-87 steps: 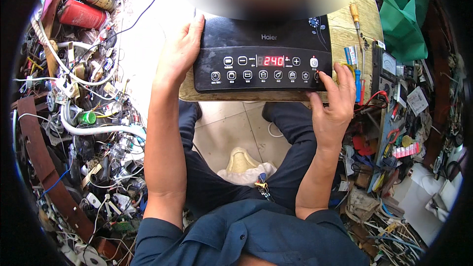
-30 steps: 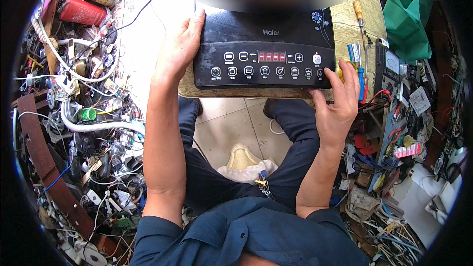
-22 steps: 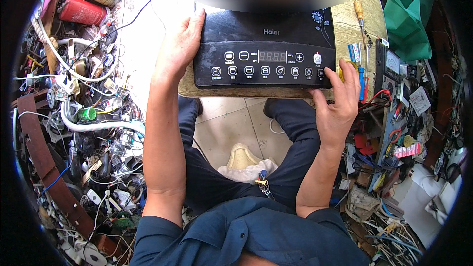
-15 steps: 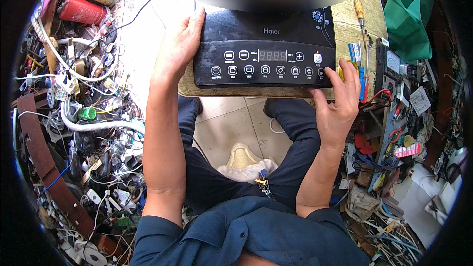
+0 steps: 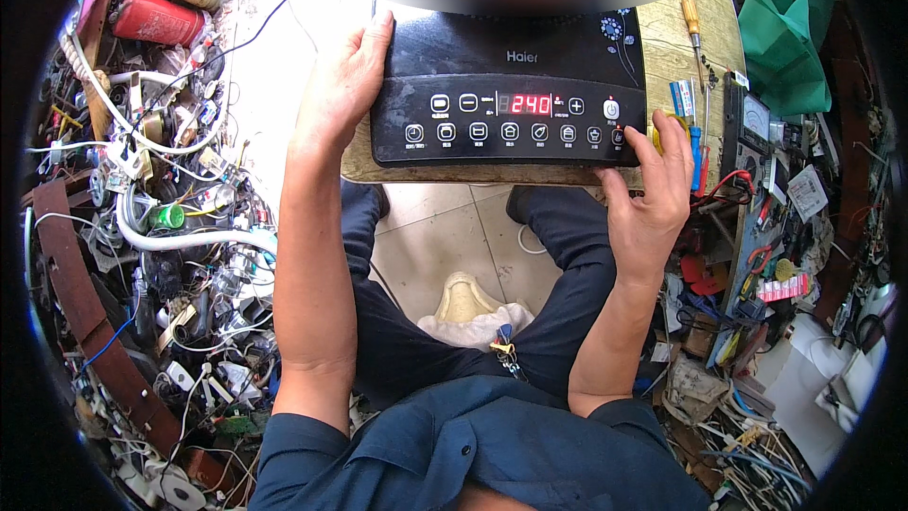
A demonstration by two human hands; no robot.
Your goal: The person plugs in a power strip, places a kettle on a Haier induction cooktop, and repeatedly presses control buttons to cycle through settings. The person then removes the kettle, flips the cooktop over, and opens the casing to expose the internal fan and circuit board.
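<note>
The left hand [image 5: 345, 85] lies flat against the left edge of a black induction cooker [image 5: 506, 85], fingers straight and together, the palm pressed to the side of the casing; its grip is open and wraps nothing. The right hand [image 5: 648, 199] sits at the cooker's front right corner with the fingers loosely spread, one fingertip [image 5: 619, 137] touching the smooth control strip near the lower right button; this grip is also open and closes on nothing.

The cooker is a flat rectangular slab with a glossy glass top, a small floral print in its right corner and a row of round touch buttons under a red lit display [image 5: 530, 104]. It rests on a pale wooden table [image 5: 662, 47] with visible grain, its front edge close to the table's front edge, right in front of the seated person.

Just to the right of the cooker lie a screwdriver with a yellow handle [image 5: 692, 24] and a blue-handled tool [image 5: 683, 99]. A green cloth bag [image 5: 780, 38] lies beyond the table's right side. On the floor to the left a red metal cylinder [image 5: 156, 24] lies among tangled wires and white hose [image 5: 180, 241]
</note>
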